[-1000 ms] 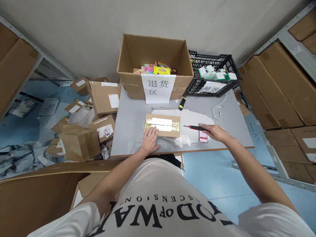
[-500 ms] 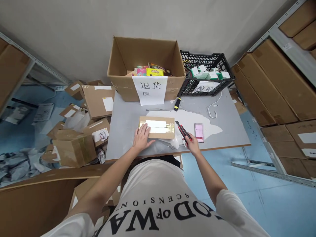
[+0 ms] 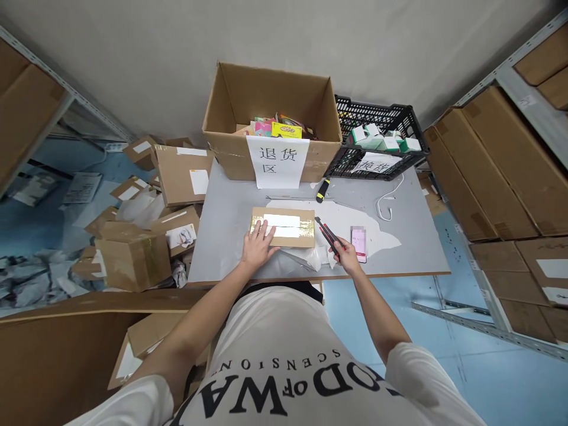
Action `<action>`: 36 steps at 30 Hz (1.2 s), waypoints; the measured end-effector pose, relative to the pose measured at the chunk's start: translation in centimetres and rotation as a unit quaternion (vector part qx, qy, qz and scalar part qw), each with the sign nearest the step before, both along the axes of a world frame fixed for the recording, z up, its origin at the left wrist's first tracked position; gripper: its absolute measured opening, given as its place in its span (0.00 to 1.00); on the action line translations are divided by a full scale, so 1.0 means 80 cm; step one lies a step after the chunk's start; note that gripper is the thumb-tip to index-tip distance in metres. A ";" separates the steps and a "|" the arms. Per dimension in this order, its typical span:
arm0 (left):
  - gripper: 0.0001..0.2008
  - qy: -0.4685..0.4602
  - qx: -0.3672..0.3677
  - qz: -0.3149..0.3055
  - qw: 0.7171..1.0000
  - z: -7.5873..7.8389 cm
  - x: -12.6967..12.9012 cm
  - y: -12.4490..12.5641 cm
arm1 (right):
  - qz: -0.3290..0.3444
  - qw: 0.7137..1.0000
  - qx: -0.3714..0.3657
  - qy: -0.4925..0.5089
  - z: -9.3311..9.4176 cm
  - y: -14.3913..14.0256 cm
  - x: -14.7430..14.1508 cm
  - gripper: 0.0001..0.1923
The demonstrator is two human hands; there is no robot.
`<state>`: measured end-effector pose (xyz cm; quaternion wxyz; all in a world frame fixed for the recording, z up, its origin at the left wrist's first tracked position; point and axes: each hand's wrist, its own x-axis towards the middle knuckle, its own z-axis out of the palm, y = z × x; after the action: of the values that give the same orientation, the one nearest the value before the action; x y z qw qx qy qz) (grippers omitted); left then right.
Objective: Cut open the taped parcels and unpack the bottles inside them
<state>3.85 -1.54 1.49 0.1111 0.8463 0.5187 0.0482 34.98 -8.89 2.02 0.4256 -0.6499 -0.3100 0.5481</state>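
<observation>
A small taped carton (image 3: 307,216) lies on the grey table in the head view, with white labels and shiny tape across its top. My left hand (image 3: 257,244) rests flat on its left end, fingers spread. To the right of the carton, my right hand (image 3: 345,255) is closed around a black and red utility knife (image 3: 327,234). The knife's tip is close to the carton's right edge; whether they touch, I cannot tell. Crumpled clear plastic (image 3: 316,259) lies just below the carton, and a phone (image 3: 359,242) with a pink screen is beside my right hand.
Behind stands a big open cardboard box (image 3: 231,160) with a paper sign, next to a black crate (image 3: 402,171) of small boxes. A yellow-black tool (image 3: 323,190) and white cable (image 3: 382,207) lie on the table (image 3: 417,242). Cartons (image 3: 133,254) are piled left.
The whole view has tilted slightly. My left-hand fingers reach a little further over the carton's label. The knife stays in my right hand beside the carton.
</observation>
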 end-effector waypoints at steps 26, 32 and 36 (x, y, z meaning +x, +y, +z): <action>0.35 0.023 -0.049 0.005 0.999 -0.005 0.003 0.002 | 0.114 0.990 -0.064 -0.053 0.005 -0.065 0.040 0.33; 0.35 0.018 -0.041 0.001 0.999 -0.005 0.003 0.006 | 0.090 0.993 -0.060 -0.043 0.001 -0.083 0.036 0.32; 0.35 0.008 -0.038 0.000 0.999 -0.003 0.003 0.005 | 0.078 0.995 -0.044 -0.045 0.000 -0.088 0.041 0.30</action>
<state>4.06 -1.13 1.22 0.1389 0.8418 0.5212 0.0214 38.27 -15.95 2.05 0.3378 -0.6657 -0.3540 0.5634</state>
